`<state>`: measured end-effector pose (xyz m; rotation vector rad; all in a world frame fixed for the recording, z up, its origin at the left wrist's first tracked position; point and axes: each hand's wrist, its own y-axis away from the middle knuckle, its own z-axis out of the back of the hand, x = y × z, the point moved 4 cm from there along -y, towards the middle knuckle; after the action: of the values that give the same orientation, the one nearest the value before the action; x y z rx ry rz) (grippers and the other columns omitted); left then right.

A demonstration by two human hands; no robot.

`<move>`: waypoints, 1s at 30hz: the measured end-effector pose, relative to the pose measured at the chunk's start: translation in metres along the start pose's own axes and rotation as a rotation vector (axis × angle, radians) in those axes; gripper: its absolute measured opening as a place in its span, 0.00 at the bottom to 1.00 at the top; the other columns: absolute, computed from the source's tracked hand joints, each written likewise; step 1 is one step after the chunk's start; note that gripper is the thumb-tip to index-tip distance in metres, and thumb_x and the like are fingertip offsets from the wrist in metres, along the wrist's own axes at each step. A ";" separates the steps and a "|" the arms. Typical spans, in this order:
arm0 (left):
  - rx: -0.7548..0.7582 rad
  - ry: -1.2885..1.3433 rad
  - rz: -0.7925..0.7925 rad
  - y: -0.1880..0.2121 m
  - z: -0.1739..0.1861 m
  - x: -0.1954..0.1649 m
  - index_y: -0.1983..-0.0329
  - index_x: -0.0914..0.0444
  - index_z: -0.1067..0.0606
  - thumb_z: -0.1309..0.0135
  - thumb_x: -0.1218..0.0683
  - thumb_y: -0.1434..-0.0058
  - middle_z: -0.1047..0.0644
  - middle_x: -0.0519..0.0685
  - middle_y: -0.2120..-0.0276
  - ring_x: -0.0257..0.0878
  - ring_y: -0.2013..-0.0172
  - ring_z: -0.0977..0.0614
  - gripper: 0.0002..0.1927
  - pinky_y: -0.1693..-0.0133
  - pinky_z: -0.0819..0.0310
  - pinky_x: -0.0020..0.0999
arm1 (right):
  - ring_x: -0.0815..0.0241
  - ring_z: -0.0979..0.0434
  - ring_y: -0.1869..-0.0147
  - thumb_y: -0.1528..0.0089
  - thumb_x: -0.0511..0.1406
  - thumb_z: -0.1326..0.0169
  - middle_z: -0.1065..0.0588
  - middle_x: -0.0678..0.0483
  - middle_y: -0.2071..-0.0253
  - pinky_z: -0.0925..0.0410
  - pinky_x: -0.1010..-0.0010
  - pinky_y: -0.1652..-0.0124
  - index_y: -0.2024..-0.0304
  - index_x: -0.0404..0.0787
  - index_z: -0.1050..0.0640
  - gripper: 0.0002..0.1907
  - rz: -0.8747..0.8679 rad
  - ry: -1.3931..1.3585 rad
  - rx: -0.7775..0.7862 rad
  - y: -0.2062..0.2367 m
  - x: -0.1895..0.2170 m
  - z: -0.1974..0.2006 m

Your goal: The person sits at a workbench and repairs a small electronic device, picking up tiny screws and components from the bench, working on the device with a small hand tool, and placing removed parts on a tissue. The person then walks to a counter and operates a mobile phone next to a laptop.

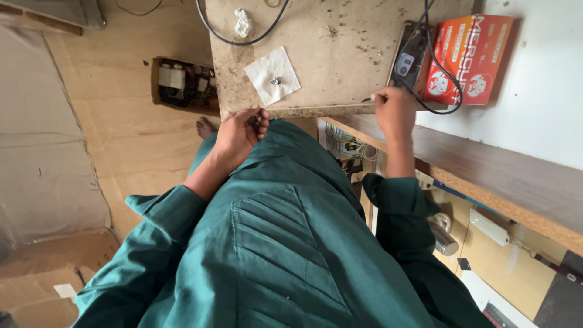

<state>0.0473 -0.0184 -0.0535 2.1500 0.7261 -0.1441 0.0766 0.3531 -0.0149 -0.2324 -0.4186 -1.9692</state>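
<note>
left hand [240,130] was curled narrow over something small and dark at the lap, contents unclear; right hand [393,109] pinched the dark device [410,61] edge at the worktop [340,42] rim, mid-disassembly by the look; small screws [275,80] sat on paper square [272,75].

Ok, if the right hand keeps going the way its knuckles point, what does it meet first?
Probably the dark device with its black cable, just beyond the right hand at the stone worktop edge. The orange box lies further right. Depth is unclear.
</note>
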 end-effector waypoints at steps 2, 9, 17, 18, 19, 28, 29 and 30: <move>0.007 -0.007 0.023 0.000 -0.001 0.001 0.63 0.69 0.24 0.53 0.54 0.29 0.24 0.49 0.70 0.36 0.71 0.26 0.14 0.66 0.30 0.29 | 0.43 0.20 0.64 0.39 0.35 0.37 0.20 0.46 0.69 0.29 0.56 0.66 0.66 0.42 0.16 0.03 -0.031 0.090 -0.069 0.008 0.000 -0.005; 0.009 -0.073 0.026 0.002 -0.005 -0.008 0.64 0.69 0.25 0.52 0.54 0.29 0.25 0.49 0.71 0.36 0.72 0.26 0.13 0.67 0.30 0.30 | 0.42 0.20 0.62 0.39 0.33 0.38 0.20 0.45 0.67 0.29 0.56 0.62 0.66 0.39 0.18 0.03 0.014 0.049 -0.187 0.024 0.010 -0.017; -0.001 -0.061 0.047 0.008 0.002 -0.014 0.67 0.67 0.27 0.52 0.54 0.28 0.27 0.48 0.74 0.35 0.74 0.29 0.14 0.72 0.37 0.29 | 0.46 0.19 0.60 0.39 0.30 0.39 0.20 0.48 0.66 0.29 0.56 0.58 0.64 0.40 0.18 0.02 0.099 -0.021 -0.363 -0.007 0.015 -0.009; -0.008 -0.062 0.047 0.009 0.003 -0.015 0.67 0.67 0.27 0.52 0.54 0.28 0.27 0.48 0.74 0.35 0.74 0.29 0.14 0.72 0.37 0.29 | 0.46 0.19 0.60 0.39 0.30 0.39 0.20 0.48 0.64 0.29 0.57 0.58 0.61 0.40 0.18 0.05 0.086 -0.036 -0.378 -0.017 0.015 -0.008; -0.014 -0.063 0.049 0.009 0.004 -0.015 0.67 0.67 0.27 0.52 0.54 0.28 0.27 0.48 0.74 0.36 0.74 0.29 0.14 0.72 0.37 0.29 | 0.47 0.20 0.59 0.39 0.29 0.40 0.21 0.47 0.62 0.29 0.57 0.58 0.58 0.40 0.18 0.07 0.071 -0.049 -0.392 -0.025 0.015 -0.008; -0.010 -0.098 0.014 0.020 0.005 -0.022 0.64 0.68 0.25 0.55 0.51 0.26 0.25 0.50 0.73 0.38 0.72 0.26 0.17 0.68 0.31 0.31 | 0.41 0.22 0.57 0.40 0.28 0.40 0.23 0.43 0.59 0.30 0.54 0.59 0.57 0.40 0.18 0.09 0.073 -0.054 -0.505 -0.049 0.025 0.009; -0.009 -0.100 0.012 0.020 0.006 -0.022 0.64 0.68 0.25 0.56 0.52 0.26 0.25 0.50 0.72 0.38 0.72 0.26 0.17 0.67 0.31 0.31 | 0.39 0.23 0.56 0.40 0.28 0.40 0.23 0.43 0.58 0.30 0.53 0.59 0.55 0.40 0.18 0.10 0.073 -0.027 -0.525 -0.054 0.025 0.012; -0.017 -0.100 0.017 0.020 0.006 -0.021 0.64 0.68 0.25 0.56 0.52 0.26 0.25 0.50 0.72 0.38 0.72 0.25 0.17 0.68 0.31 0.32 | 0.39 0.23 0.56 0.40 0.29 0.40 0.24 0.42 0.57 0.30 0.53 0.58 0.55 0.41 0.18 0.10 0.100 0.018 -0.529 -0.059 0.027 0.014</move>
<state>0.0420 -0.0418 -0.0367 2.1164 0.6488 -0.2342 0.0114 0.3585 -0.0033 -0.5578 0.1347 -1.9486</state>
